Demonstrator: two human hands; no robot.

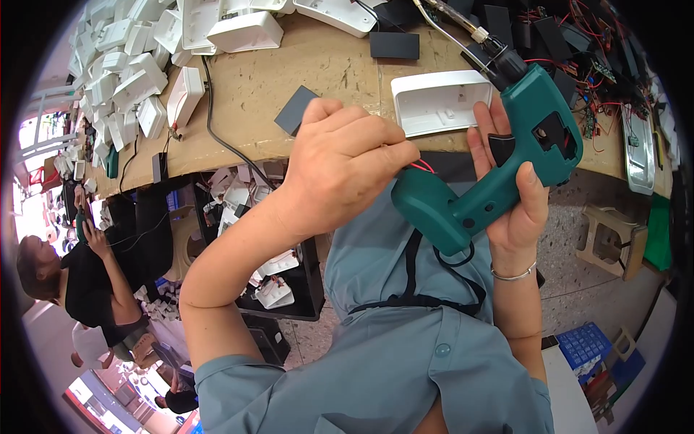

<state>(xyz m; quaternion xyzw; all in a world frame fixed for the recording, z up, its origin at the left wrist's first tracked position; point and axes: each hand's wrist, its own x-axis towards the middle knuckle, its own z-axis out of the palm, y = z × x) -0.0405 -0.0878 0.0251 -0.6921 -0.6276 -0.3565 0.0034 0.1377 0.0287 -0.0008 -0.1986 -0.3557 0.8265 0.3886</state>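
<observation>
Inspected a green handheld tool, held between both hands over the near edge of the workbench. Judged the step in hand to be work on red wires at the tool's butt end. Found left hand closed in a pinch, fingers curled, apparently gripping the red wires; could not confirm the exact contact, hidden at the fingertips. Found right hand gripping the tool from below, thumb against the handle's edge, other fingers reaching out from behind near the trigger. Judged the next move to call for a steady right grip and light left fingertips, without straining the wires or nipping them at the housing.

Noted a green shell, angled like a pistol, with a bulky foot just beside the left fingertips. Counted at least 2 dark round recesses along the handle, near the right thumb. Observed an irregular opening in the head, beyond that thumb; could not identify the dark parts inside. Saw a black collar and metal parts beyond the right fingertips. Recorded an open white shell just beside the right fingertips, and a grey plate just behind the left knuckles.
</observation>
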